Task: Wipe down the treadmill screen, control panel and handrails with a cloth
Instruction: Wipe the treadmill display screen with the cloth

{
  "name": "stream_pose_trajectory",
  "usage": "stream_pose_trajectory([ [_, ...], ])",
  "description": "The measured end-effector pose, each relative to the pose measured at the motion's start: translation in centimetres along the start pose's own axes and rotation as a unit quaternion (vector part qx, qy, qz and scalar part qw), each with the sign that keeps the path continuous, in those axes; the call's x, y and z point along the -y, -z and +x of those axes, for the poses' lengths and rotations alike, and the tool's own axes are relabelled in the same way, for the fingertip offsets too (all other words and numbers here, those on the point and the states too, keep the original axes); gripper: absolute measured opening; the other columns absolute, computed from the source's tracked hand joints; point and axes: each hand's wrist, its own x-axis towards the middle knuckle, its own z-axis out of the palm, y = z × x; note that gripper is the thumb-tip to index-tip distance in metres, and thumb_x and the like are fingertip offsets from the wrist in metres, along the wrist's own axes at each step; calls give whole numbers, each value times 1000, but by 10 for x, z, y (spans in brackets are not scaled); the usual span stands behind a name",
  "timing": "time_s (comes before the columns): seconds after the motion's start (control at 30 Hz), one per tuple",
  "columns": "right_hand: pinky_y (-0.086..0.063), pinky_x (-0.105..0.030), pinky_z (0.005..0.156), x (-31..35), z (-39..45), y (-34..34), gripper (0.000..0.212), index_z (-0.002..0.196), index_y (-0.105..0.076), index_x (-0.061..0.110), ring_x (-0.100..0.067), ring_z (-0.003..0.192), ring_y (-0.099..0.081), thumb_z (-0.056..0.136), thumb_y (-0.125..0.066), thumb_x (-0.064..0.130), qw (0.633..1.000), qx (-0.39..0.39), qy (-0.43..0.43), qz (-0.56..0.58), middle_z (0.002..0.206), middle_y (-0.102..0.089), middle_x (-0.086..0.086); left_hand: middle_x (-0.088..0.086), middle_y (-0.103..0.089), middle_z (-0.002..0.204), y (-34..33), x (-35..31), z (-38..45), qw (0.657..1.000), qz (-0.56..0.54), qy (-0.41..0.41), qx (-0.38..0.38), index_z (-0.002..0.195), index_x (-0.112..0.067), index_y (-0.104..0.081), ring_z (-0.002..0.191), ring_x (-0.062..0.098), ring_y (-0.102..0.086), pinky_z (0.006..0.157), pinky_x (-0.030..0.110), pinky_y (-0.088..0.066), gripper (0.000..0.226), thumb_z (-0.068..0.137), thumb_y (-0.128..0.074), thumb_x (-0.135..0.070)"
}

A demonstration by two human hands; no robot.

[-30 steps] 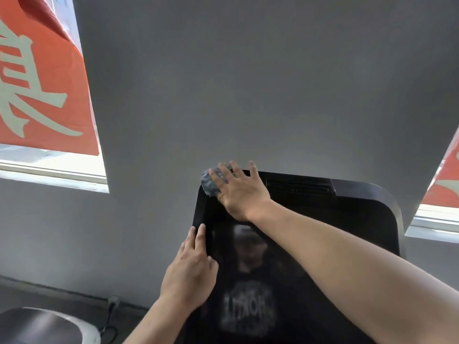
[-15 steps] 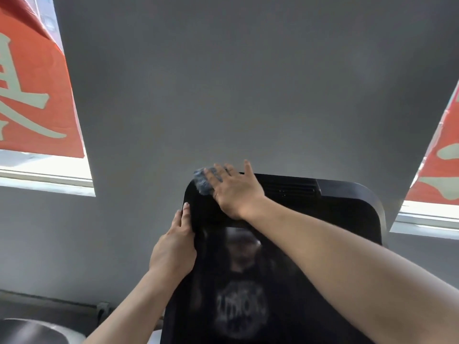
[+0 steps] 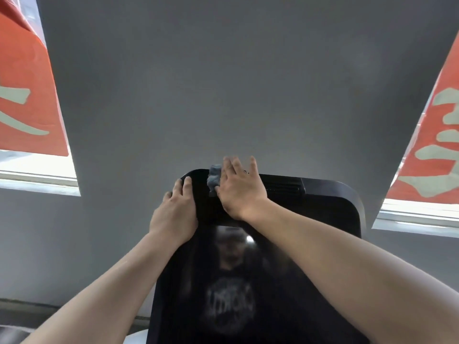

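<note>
grey-blue cloth (image 3: 214, 178) bunched under right hand (image 3: 242, 192), fingers flat, pressing it on top edge of black treadmill screen (image 3: 323, 219). left hand (image 3: 173, 214) just left of it, curled over screen's upper-left corner, bracing. judgement: keep palm pressure even, sweep rightward along top bezel, then down glossy face. vent slats (image 3: 283, 186) right of right hand may snag cloth. grey wall (image 3: 223, 83) beyond fingers; red banners (image 3: 27, 95) far left and right. control panel, handrails out of view.
</note>
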Motion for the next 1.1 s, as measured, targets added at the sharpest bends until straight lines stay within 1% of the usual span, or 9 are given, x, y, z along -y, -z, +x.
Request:
stream_pose_trajectory([
  [0.13,-14,-72,119,-62,-42,-10,58,152,-44,7,-36,143,-37,109,-30,43,998,30,-51,-38,153,-46,-16,1,-24,169,14,-23,24,998,56,-19,22,163,-19,-16,145,34,-34,103,50,-47,74,95,-43,-12],
  [0.27,-19,-66,119,-114,-80,-25,73,151,-44,6,-34,139,-45,106,-15,56,987,46,-148,-41,151,-51,-15,6,-42,151,18,-51,41,990,110,-52,66,154,-21,-32,137,41,-38,103,58,-47,65,91,-45,-13],
  [0.37,-14,-65,121,-105,-73,-25,79,158,-32,6,-36,147,-37,104,-16,62,988,37,-147,-10,160,-41,-16,3,-38,157,10,-79,46,983,126,-99,95,159,-25,-27,147,47,-25,111,70,-35,70,92,-45,-13],
  [0.47,-11,-63,124,-61,-53,-26,80,165,-12,8,-36,156,-19,105,-27,59,997,-3,-51,61,169,-24,-16,5,-29,163,4,-98,48,980,144,-86,109,162,-23,-20,152,54,-12,113,77,-27,74,94,-50,-15],
  [0.53,-8,-62,126,-48,-45,-30,80,166,-4,12,-37,159,-9,105,-31,57,995,3,-29,95,173,-14,-15,5,-23,167,0,-96,48,979,154,-81,102,163,-24,-17,153,55,-9,113,77,-26,77,95,-51,-15],
  [0.73,-10,-65,125,-139,-93,-55,79,167,-7,20,-36,159,-13,103,-19,65,990,17,-120,66,174,-15,-10,0,-17,170,3,-88,48,978,153,-98,100,164,-30,-8,153,48,-13,113,72,-32,87,90,-50,-11],
  [0.83,-7,-64,126,-177,-129,-64,87,167,3,19,-33,161,-3,100,-11,73,982,60,-168,58,176,-4,-9,-1,-15,170,4,-91,49,976,163,-93,109,165,-30,-6,153,48,-13,113,72,-32,87,92,-51,-13],
  [0.97,-6,-64,126,-157,-108,-55,104,167,-2,11,-40,160,-5,94,-10,84,980,67,-174,73,174,-7,-18,-1,-23,166,6,-96,53,976,170,-70,118,163,-30,-9,150,49,-19,109,73,-36,86,89,-50,-13],
  [1.1,-5,-63,127,-160,-105,-63,103,167,2,14,-38,161,2,94,-11,85,980,48,-157,114,175,-1,-16,2,-33,158,6,-104,54,976,171,-62,120,162,-30,-14,147,50,-25,106,73,-39,84,87,-49,-16],
])
